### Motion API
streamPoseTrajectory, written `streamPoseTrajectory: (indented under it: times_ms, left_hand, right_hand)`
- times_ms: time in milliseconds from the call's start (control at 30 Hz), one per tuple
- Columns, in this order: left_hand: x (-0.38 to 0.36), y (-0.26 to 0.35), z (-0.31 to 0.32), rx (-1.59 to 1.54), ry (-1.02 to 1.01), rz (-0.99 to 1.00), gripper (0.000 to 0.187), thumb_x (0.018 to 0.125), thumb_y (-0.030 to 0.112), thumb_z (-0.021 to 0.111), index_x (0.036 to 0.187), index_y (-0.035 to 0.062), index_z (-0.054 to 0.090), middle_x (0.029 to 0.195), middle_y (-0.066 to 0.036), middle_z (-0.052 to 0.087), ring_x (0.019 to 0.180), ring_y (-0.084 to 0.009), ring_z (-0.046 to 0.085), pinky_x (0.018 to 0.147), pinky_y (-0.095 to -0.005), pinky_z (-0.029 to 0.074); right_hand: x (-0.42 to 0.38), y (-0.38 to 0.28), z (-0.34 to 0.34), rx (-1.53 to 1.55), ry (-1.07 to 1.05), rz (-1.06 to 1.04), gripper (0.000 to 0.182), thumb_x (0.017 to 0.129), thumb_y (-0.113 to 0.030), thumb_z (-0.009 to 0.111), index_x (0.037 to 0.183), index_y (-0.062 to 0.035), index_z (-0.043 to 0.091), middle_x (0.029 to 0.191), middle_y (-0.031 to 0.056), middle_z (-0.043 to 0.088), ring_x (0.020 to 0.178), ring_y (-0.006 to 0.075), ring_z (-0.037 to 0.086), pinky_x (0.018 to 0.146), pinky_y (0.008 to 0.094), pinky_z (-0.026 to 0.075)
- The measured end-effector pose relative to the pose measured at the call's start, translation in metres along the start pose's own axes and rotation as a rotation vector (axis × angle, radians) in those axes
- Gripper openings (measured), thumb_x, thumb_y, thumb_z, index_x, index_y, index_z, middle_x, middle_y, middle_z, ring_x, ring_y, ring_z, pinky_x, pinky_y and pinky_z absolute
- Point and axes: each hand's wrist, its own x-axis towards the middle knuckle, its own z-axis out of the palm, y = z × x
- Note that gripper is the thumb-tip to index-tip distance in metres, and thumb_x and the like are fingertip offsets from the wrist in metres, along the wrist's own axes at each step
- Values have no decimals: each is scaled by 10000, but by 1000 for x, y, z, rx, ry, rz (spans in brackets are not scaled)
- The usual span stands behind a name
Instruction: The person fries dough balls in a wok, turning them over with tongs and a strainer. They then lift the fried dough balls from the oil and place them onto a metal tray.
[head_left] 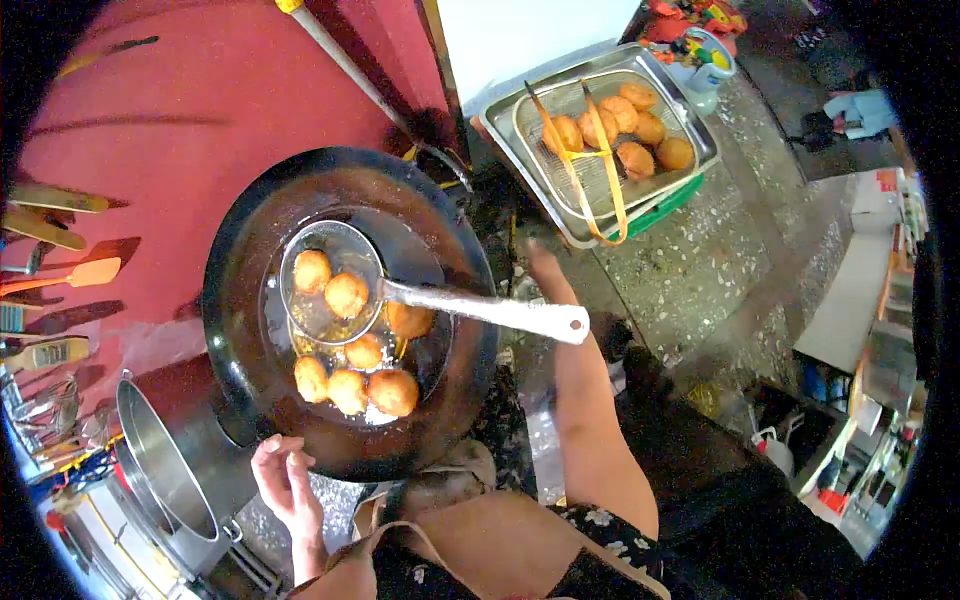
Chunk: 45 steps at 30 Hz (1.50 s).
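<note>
In a large dark wok (240, 250) of oil, several golden-brown fried balls (347, 392) float near the lower side. A round wire skimmer (335, 235) with two balls on its mesh lies over the oil. Its long metal handle crosses above my right forearm, with no hand around it. My left hand (287, 485) is beside the wok's lower-left rim, fingers loosely bent and apart, holding nothing. My right hand (543, 265) reaches down between the wok and a metal tray (575, 232); its fingers are blurred and partly hidden.
Inside the tray, a wire basket (655, 92) holds several more fried balls, with wooden tongs (620, 215) across it. A metal pot (165, 450) stands left of the wok. Utensils, including an orange spatula (95, 272), hang along the red wall. A long pole (350, 70) leans behind the wok.
</note>
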Motion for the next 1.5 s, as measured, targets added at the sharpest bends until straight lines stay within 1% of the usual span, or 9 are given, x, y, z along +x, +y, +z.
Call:
streamPoseTrajectory:
  times_ms: [67, 267, 333, 433, 600, 800, 1033, 1200, 1500]
  left_hand:
    - [-1, -14, -17, -54, -32, 28, 252, 873, 28, 466, 1122, 8, 434, 944, -97, 556, 720, -113, 506, 645, -230, 430]
    - [-12, -25, -39, -68, 138, -12, 230, 898, 62, 472, 1122, 16, 451, 935, -80, 553, 697, -103, 488, 630, -223, 425]
    - [-12, -22, -35, -74, 135, -7, 230, 896, 58, 474, 1122, 18, 452, 938, -80, 556, 703, -102, 491, 632, -221, 424]
    - [-18, -11, -30, -100, 103, -13, 233, 888, 59, 493, 1114, 21, 450, 945, -84, 563, 725, -104, 496, 638, -221, 426]
    - [-31, -19, -54, -131, -4, -44, 231, 883, 18, 481, 1112, 19, 452, 981, -88, 553, 881, -136, 546, 708, -242, 452]
    - [-17, -74, -31, -483, -434, -195, 207, 878, 14, 481, 1084, 2, 503, 977, -83, 582, 888, -152, 579, 754, -260, 482]
    - [-23, -98, 46, -914, -1152, -425, 362, 886, 222, 552, 1184, 30, 482, 1089, -104, 587, 945, -177, 590, 806, -305, 487]
    - [-26, -49, 43, -1225, -1086, -989, 529, 864, 556, 420, 1046, 77, 552, 1084, -111, 599, 966, -223, 590, 850, -356, 462]
    - [-33, -78, -37, -1548, -812, -1158, 326, 889, 398, 491, 777, 93, 488, 680, -58, 546, 627, -204, 559, 563, -325, 475]
  right_hand:
    - [-4, -83, -62, 138, 108, 619, 426, 863, -405, 514, 792, -2, 633, 693, 147, 627, 661, 230, 621, 608, 367, 464]
    - [51, -208, -151, -648, 560, -124, 265, 768, -312, 598, 692, -72, 516, 760, 125, 541, 779, 330, 531, 663, 447, 414]
    - [80, -244, -155, -868, 477, -17, 731, 630, -435, 719, 1192, -66, 434, 1094, 176, 508, 1040, 352, 471, 896, 467, 349]
    - [103, -186, -151, -770, -31, 426, 1161, 553, -455, 770, 1389, -23, 89, 1236, 240, 423, 1141, 357, 437, 986, 449, 316]
    - [67, -224, -184, -558, 91, 89, 692, 612, -299, 712, 1171, 20, 455, 1005, 170, 594, 919, 306, 590, 809, 382, 463]
    - [-23, -336, -228, 544, -601, 365, 613, 686, -305, 635, 1168, 32, 461, 1089, 142, 571, 1042, 226, 528, 796, 348, 471]
    - [-123, -425, -191, 808, -322, 636, 487, 793, -302, 579, 1138, 16, 452, 1000, 165, 581, 792, 287, 614, 663, 357, 515]
    - [-221, -504, -147, 698, -283, 734, 488, 759, -301, 605, 1114, 8, 477, 976, 152, 582, 808, 268, 605, 698, 349, 508]
    - [-297, -535, -114, 563, -293, 454, 449, 716, -170, 635, 1110, -19, 483, 920, 52, 571, 768, 138, 556, 683, 289, 467]
